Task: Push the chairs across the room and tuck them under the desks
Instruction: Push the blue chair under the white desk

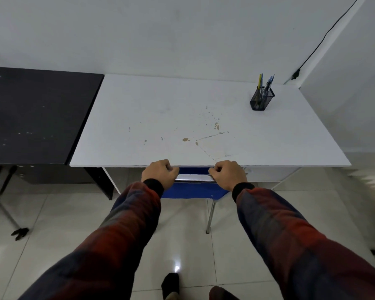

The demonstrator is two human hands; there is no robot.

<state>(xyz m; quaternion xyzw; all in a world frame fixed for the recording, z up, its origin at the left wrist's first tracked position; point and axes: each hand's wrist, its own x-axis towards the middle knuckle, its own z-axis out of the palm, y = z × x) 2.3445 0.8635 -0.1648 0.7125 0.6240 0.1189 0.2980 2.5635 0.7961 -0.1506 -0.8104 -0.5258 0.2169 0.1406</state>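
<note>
Chair point(194, 190), blue, sits mostly under the white desk point(204, 118), left hand point(159, 173) and right hand point(228, 174) both clenched on its chrome top rail; tuck-in step, likely one last straight shove before letting go.

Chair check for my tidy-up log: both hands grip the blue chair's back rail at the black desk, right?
Not quite. In the head view both the left hand and right hand grip the chair at the white desk, not the black desk.
</note>
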